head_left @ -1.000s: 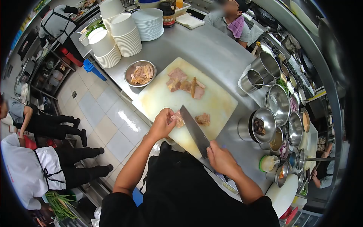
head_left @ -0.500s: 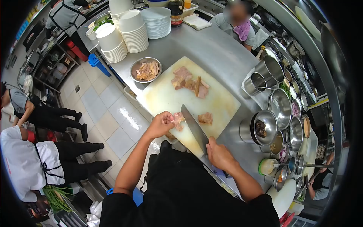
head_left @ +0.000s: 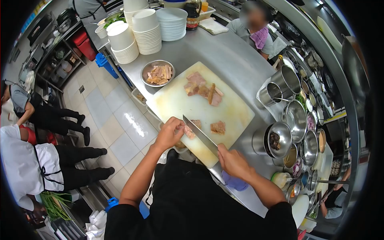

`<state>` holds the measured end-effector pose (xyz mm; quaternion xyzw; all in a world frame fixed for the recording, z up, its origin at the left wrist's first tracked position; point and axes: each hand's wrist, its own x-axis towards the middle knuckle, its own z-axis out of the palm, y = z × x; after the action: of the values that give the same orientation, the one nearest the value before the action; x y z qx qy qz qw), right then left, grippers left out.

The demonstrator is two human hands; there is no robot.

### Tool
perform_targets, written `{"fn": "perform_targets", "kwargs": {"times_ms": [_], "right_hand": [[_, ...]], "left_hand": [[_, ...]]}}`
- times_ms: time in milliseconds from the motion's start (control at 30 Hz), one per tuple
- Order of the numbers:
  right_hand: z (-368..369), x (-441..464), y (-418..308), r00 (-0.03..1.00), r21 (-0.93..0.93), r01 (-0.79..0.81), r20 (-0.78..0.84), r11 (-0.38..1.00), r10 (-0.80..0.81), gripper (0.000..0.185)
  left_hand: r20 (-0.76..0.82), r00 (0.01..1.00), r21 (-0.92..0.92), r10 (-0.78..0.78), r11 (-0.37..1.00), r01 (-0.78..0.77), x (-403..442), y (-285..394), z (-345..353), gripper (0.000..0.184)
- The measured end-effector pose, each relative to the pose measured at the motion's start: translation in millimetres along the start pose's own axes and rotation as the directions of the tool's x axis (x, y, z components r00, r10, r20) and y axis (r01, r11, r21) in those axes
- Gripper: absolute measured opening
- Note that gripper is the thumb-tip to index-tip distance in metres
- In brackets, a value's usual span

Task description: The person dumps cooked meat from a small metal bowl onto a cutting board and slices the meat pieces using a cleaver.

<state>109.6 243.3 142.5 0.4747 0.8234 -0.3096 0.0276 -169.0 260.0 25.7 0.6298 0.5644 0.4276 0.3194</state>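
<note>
My left hand (head_left: 171, 131) is closed on a pale pink piece of meat (head_left: 189, 132) at the near left part of the cutting board (head_left: 172, 105). My right hand (head_left: 233, 161) grips the handle of a wide-bladed knife (head_left: 202, 133). The blade slants up and left, its far end beside the meat at my left fingers. Part of a meat piece shows just beyond the blade. Another cut piece (head_left: 218, 127) lies right of the knife. Larger slices (head_left: 196, 84) lie farther back on the board. A metal bowl (head_left: 145, 78) of meat strips stands beyond the board's left corner.
Stacked white bowls (head_left: 146, 38) and plates (head_left: 172, 25) stand at the back left. Metal pots and bowls (head_left: 296, 120) line the right side. One person (head_left: 256, 28) is across the counter; others (head_left: 32, 160) stand at the left. A purple cloth (head_left: 235, 182) lies near the counter edge.
The knife blade has turned more edge-on, and its tip has shifted left toward my left hand. A meat piece now shows beyond the blade. The camera view has shifted slightly.
</note>
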Motion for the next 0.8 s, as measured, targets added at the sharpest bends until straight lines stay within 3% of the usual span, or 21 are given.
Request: {"fn": "perform_targets", "kwargs": {"times_ms": [333,433,500,600,733,800], "right_hand": [[1,28,-3,0.982,-0.196,-0.002,0.185,0.981,0.039,0.015],[18,31,4,0.992,-0.165,-0.014,0.121,0.986,0.034,0.014],[16,29,8,0.997,0.002,-0.046,0.066,0.999,0.046,0.015],[5,18,7,0.996,0.037,-0.066,0.064,0.997,0.063,0.018],[-7,0,-6,0.997,0.054,-0.063,0.055,0.997,0.06,0.017],[-14,-1,-12,0.996,0.014,-0.019,0.088,1.0,0.018,0.017]], "left_hand": [[0.034,0.999,0.146,0.037,0.988,-0.042,-6,-13,4,0.009],[0.038,0.998,0.159,0.051,0.986,-0.057,-6,-12,4,0.01],[0.009,0.999,0.077,0.052,0.996,-0.052,-9,-9,2,0.01],[-0.022,1.0,-0.053,-0.013,0.999,0.012,-19,-1,0,0.011],[0.024,0.999,0.028,0.032,0.999,-0.033,-23,0,-1,0.01],[0.012,0.992,0.122,0.128,0.984,-0.128,-21,-3,1,0.009]]}}
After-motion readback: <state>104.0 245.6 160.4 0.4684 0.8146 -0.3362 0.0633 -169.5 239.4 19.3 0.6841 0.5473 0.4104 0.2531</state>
